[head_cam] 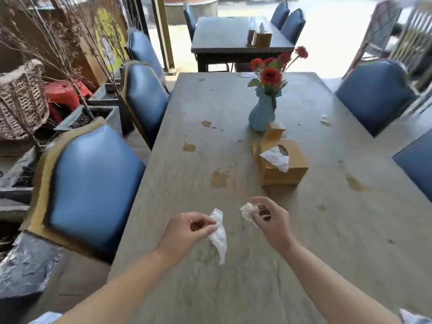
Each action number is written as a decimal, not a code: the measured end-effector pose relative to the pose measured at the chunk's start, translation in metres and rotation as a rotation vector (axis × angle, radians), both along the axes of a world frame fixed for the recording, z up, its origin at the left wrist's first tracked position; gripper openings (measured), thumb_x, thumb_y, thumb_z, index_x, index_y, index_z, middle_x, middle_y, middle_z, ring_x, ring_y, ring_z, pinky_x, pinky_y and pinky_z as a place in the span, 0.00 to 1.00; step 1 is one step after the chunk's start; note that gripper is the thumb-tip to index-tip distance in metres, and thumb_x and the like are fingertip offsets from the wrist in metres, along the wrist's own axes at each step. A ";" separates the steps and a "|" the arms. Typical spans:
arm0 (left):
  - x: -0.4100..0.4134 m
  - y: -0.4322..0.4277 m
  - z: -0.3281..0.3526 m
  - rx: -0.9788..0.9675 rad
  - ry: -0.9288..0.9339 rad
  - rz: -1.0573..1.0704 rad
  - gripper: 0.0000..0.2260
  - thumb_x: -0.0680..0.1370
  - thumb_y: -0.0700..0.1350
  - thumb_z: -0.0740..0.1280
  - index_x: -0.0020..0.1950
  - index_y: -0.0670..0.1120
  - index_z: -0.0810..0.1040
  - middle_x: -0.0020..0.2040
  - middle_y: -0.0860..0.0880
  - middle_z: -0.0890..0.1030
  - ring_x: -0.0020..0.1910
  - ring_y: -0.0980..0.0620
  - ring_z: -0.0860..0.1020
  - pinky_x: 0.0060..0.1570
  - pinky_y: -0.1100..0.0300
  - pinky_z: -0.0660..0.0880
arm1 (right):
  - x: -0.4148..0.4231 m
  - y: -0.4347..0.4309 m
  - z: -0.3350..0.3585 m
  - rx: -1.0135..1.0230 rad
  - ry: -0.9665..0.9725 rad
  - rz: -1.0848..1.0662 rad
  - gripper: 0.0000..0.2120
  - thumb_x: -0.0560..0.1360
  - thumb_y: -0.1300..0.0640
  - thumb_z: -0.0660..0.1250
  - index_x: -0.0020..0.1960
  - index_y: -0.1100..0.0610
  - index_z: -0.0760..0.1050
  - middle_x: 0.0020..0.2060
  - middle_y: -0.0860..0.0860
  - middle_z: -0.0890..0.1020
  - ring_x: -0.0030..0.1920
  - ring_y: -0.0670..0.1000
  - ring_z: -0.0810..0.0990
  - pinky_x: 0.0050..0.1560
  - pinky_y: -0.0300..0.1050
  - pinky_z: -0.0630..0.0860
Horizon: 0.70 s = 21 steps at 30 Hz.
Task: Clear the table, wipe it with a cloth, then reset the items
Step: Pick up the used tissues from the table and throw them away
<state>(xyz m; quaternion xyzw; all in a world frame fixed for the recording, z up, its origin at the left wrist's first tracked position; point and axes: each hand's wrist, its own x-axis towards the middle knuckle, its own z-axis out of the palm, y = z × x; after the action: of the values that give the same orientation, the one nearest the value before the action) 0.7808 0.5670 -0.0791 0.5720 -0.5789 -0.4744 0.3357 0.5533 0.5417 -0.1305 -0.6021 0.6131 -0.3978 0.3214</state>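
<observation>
my left hand pinched a limp white tissue between thumb and fingers, its tail hanging down toward the table. my right hand pinched a crumpled wad, probably tissue too, though blur made it hard to tell. ahead stood the wooden tissue box, touching a smaller wooden holder, with the blue vase of red flowers just beyond. brownish stains marked the tabletop.

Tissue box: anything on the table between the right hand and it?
Nothing visible. The right hand, pinching a crumpled tissue, hangs over the table just short of the wooden tissue box; only bare, stained tabletop lies between. The blue vase and the small wooden holder stand beyond the box.
</observation>
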 end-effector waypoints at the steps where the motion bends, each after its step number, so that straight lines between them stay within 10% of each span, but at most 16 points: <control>1: -0.017 0.005 0.000 0.002 0.012 -0.032 0.06 0.70 0.39 0.75 0.39 0.50 0.84 0.32 0.55 0.83 0.33 0.61 0.78 0.37 0.71 0.72 | -0.021 0.020 0.000 0.008 -0.008 -0.031 0.15 0.70 0.66 0.70 0.48 0.46 0.78 0.40 0.46 0.82 0.39 0.42 0.79 0.40 0.31 0.75; 21: -0.462 0.167 -0.011 -0.081 -0.068 -0.690 0.07 0.69 0.45 0.76 0.45 0.51 0.83 0.40 0.51 0.82 0.37 0.56 0.78 0.38 0.67 0.76 | -0.419 0.329 -0.002 0.055 -0.009 -0.683 0.07 0.73 0.58 0.69 0.50 0.51 0.81 0.43 0.45 0.83 0.43 0.44 0.80 0.41 0.29 0.75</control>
<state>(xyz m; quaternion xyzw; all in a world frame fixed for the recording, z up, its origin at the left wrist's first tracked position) 0.3186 0.7341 -0.0904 0.3443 -0.7672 -0.5174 0.1586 0.1342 0.8710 -0.1329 -0.3515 0.7882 -0.4687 0.1885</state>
